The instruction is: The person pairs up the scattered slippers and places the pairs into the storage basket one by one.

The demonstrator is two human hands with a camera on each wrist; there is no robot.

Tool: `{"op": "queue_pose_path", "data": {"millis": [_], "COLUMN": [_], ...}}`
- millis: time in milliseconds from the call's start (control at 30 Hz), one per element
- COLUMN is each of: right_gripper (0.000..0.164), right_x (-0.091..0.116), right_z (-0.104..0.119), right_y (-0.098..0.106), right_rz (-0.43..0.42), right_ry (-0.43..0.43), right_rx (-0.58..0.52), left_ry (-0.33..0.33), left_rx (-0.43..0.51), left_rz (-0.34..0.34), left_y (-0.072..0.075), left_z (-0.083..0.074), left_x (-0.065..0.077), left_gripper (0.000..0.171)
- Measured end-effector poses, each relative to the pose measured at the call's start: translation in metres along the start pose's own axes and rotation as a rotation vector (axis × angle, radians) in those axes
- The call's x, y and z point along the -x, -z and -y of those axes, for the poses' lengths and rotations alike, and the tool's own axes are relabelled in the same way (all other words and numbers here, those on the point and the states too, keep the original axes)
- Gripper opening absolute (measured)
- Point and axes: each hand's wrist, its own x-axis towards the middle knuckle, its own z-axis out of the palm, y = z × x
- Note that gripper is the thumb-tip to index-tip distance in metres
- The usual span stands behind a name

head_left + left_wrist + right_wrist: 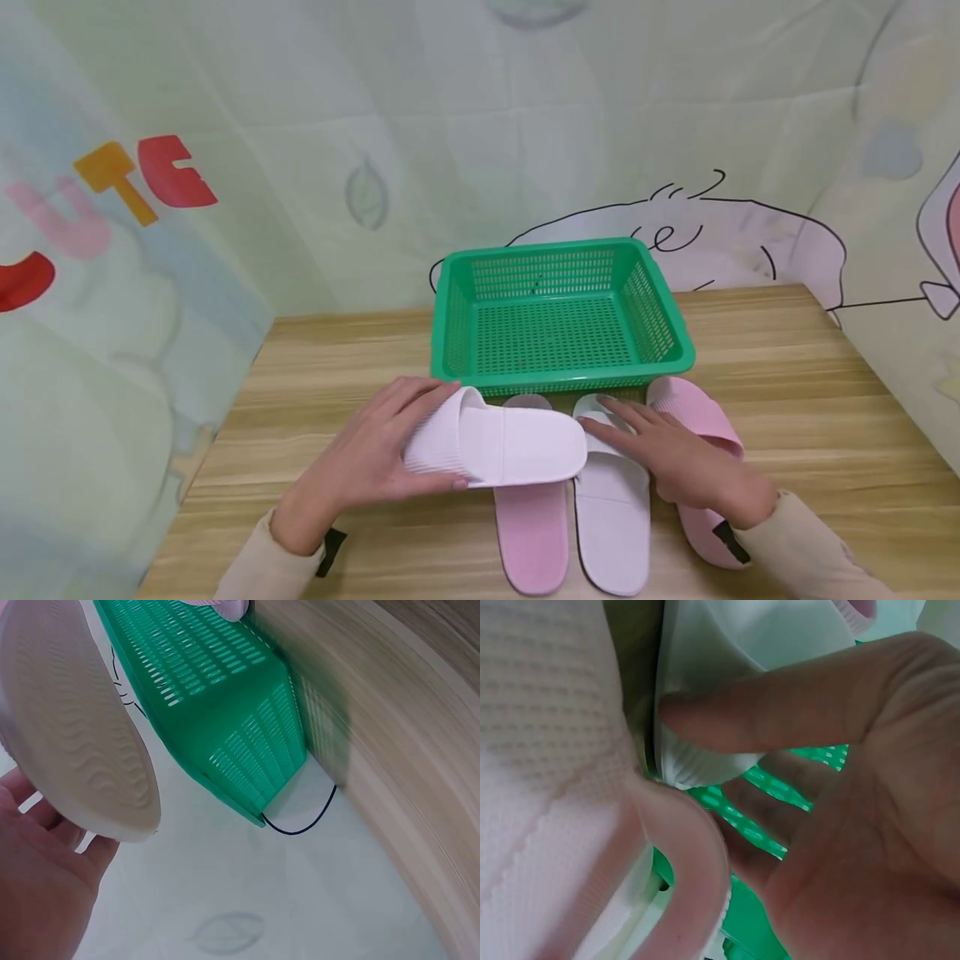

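Note:
My left hand (375, 446) grips a white slipper (525, 446) by its ribbed strap end, thumb along the near edge, and the slipper lies crosswise above the others. Its patterned sole (82, 727) shows in the left wrist view. Under it, partly covered, is a pink slipper (532, 537). My right hand (675, 454) reaches over the toe end of a second white slipper (615, 533), fingers fairly straight and thumb overlapping it in the right wrist view. Beneath that forearm lies another pink slipper (693, 408), partly hidden.
A green plastic basket (562, 383) with slotted walls stands just behind the slippers, its mesh floor showing. The wooden tabletop (345, 358) extends to both sides. A printed cloth backdrop (300, 167) rises behind the table.

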Motion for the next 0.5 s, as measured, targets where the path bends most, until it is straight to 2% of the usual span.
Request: {"op": "queue_pose_path", "data": {"millis": [233,500], "right_gripper": [0.115,0.110], "right_x": [-0.0018,-0.0048], "right_z": [-0.0015,-0.0040], "right_y": [-0.0054,-0.0058], "right_rz": [-0.023,-0.007], "right_ry": [-0.003,0.006], "right_rx": [-0.006,-0.007], "left_ry": [-0.008,-0.014], "left_rx": [0.004,0.022], "left_rz": [-0.008,-0.012], "left_y": [-0.0035,-0.0071], "left_z": [0.0025,0.0051], "left_x": [-0.0005,-0.0024], "left_gripper": [0.099,0.098]}}
